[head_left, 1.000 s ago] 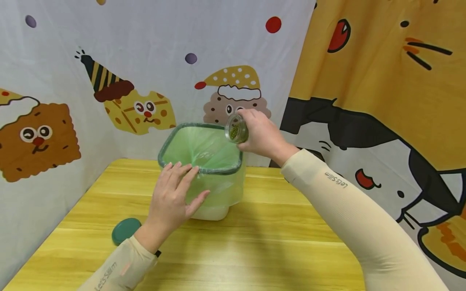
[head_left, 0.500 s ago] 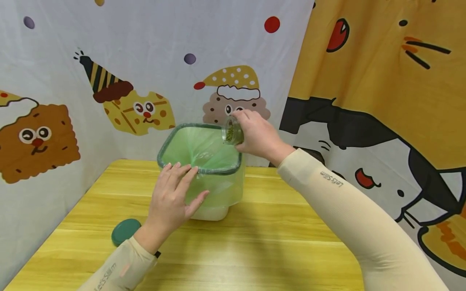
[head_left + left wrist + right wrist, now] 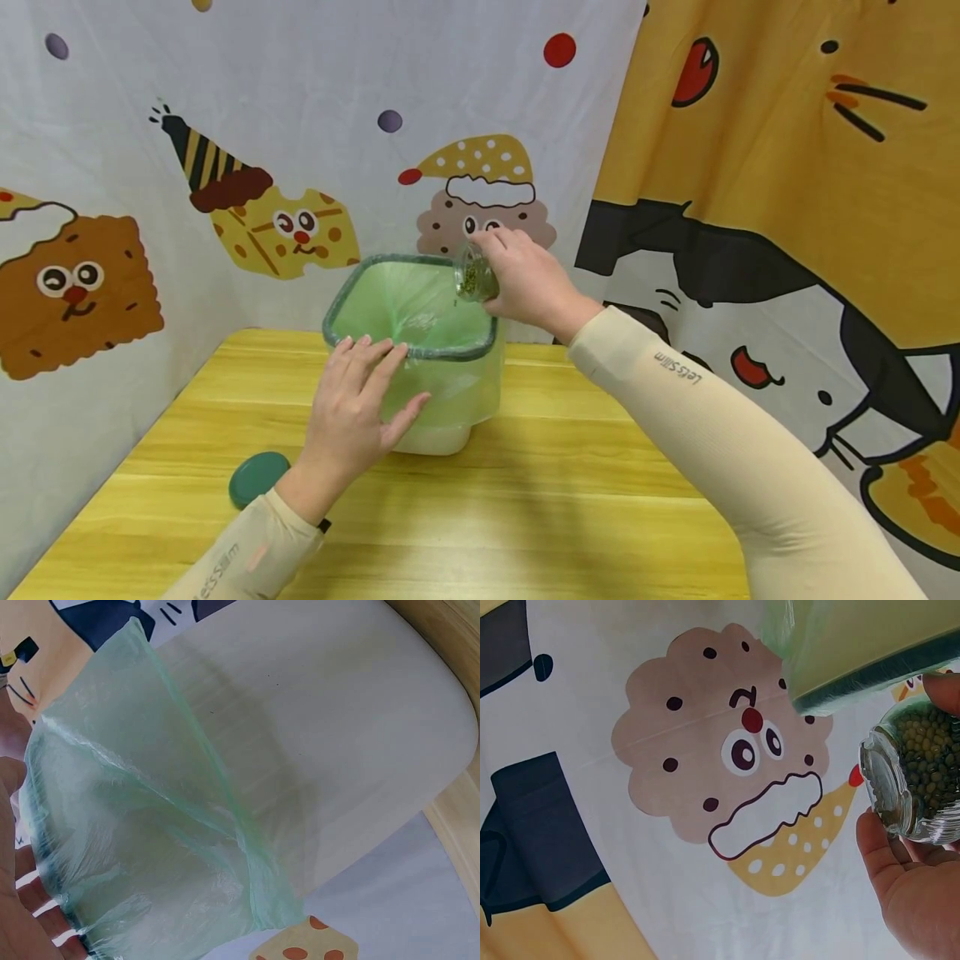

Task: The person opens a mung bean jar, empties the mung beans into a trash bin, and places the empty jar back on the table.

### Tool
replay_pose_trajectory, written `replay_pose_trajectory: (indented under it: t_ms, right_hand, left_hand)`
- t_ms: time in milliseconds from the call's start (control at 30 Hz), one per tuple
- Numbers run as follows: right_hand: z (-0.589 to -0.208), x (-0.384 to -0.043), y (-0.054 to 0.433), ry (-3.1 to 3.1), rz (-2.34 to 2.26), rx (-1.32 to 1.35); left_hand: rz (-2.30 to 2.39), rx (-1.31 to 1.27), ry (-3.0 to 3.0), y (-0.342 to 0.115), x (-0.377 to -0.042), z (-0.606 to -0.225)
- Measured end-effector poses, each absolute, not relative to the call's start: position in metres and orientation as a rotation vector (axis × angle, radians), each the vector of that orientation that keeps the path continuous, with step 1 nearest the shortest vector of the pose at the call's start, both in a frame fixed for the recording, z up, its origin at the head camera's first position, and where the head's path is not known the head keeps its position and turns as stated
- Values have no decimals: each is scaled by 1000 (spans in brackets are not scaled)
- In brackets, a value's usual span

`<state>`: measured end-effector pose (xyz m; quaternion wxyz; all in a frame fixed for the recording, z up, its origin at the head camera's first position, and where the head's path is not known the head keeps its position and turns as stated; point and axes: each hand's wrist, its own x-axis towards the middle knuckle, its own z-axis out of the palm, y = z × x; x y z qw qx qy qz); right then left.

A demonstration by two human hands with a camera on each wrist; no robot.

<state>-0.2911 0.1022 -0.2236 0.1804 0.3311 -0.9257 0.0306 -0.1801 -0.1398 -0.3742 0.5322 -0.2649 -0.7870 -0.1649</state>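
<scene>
My right hand (image 3: 531, 279) grips a small glass jar (image 3: 480, 273) of green mung beans (image 3: 928, 754). The jar is tipped on its side, its mouth facing left over the right rim of a trash bin (image 3: 431, 440). A few beans show just below the mouth. Pale green plastic, a bag (image 3: 446, 387), lines the bin and folds down outside its dark rim (image 3: 453, 355). My left hand (image 3: 351, 412) rests with fairly straight fingertips on the near rim. In the left wrist view its fingers (image 3: 34, 894) lie along the bag's edge.
A round dark green lid (image 3: 258, 477) lies on the wooden table (image 3: 600, 500), left of my left wrist. Behind the table hang a white cartoon cloth (image 3: 300, 100) and a yellow one (image 3: 757, 167).
My right hand has shifted slightly left and turned the jar further over the bin, and beans now appear at its mouth. The left hand stays on the rim.
</scene>
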Motion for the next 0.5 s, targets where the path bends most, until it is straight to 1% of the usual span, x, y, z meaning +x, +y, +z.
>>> replay_pose_trajectory:
  t_ms: [500]
  right_hand:
    - [-227, -292, 99, -2592, 28, 953]
  left_hand:
    - [-379, -630, -1909, -141, -177, -373]
